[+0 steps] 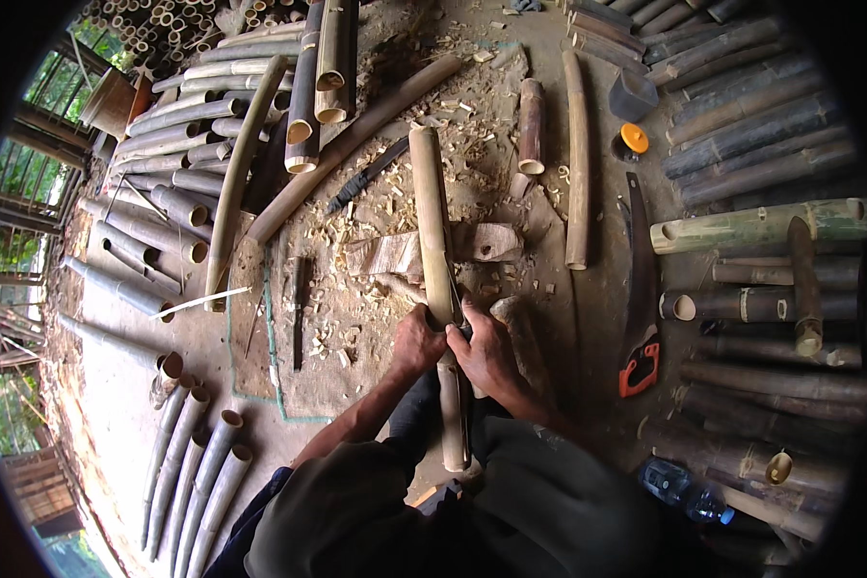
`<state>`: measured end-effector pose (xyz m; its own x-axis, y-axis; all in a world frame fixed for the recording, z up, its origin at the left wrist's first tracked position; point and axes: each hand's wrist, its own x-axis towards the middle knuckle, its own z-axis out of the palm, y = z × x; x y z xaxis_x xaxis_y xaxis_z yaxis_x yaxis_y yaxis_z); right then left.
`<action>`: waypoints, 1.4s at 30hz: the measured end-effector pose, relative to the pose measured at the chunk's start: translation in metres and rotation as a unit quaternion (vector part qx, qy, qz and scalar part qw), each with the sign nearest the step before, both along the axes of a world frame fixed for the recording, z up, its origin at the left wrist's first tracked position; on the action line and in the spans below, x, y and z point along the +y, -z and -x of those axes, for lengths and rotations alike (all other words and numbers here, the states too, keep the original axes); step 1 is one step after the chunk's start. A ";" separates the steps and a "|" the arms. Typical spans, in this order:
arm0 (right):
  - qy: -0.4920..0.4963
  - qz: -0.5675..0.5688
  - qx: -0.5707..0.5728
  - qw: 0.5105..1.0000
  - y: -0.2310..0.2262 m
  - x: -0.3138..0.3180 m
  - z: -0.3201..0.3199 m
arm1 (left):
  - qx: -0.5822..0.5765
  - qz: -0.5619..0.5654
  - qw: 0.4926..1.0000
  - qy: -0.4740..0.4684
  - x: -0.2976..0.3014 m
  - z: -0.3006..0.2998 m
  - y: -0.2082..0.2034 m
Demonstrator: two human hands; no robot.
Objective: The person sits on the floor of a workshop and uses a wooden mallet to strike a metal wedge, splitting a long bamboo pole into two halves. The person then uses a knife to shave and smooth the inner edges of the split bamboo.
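Observation:
A bamboo pole stretches away from me, its near end between my legs and its upper part crossing a notched wooden block. My left hand is closed around the pole's left side. Against the right side, my right hand is closed too, its thumb pointing up along the bamboo. A narrow dark strip runs beside the pole at my right hand; whether it is a blade or a split edge I cannot tell. Pale shavings lie all around the block.
A dark-sheathed tool and a slim dark bar lie on the mat. A saw with an orange handle rests at right, near a water bottle. Bamboo stacks line both sides. A short bamboo piece lies ahead.

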<state>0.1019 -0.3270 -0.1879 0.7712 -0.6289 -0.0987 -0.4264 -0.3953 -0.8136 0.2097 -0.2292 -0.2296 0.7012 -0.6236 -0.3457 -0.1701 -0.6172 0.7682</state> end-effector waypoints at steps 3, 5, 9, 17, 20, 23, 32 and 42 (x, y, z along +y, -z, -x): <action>0.009 -0.042 0.043 0.998 -0.015 -0.005 -0.006 | 0.015 -0.023 1.000 -0.001 -0.005 0.001 -0.009; 0.014 -0.006 -0.004 1.000 0.000 -0.005 -0.004 | 0.012 -0.040 0.999 -0.006 -0.005 0.002 -0.004; 0.018 -0.007 -0.013 1.000 0.012 -0.004 0.002 | -0.004 -0.042 0.999 -0.009 -0.001 0.003 0.011; 0.054 0.006 -0.038 0.998 0.021 -0.021 -0.018 | -0.006 -0.042 0.999 0.004 -0.005 0.003 0.002; 0.040 -0.021 -0.016 0.999 0.003 -0.014 -0.006 | -0.011 -0.056 0.998 0.004 0.001 -0.001 0.010; 0.015 -0.046 -0.004 0.999 0.003 -0.013 -0.001 | -0.002 -0.050 0.999 -0.001 0.000 0.002 0.007; 0.046 -0.061 -0.025 0.997 0.023 -0.034 -0.032 | 0.004 -0.050 0.999 0.012 -0.002 0.000 0.002; 0.071 -0.152 -0.105 0.980 0.072 -0.074 -0.069 | 0.081 0.027 0.995 0.057 0.007 -0.011 0.000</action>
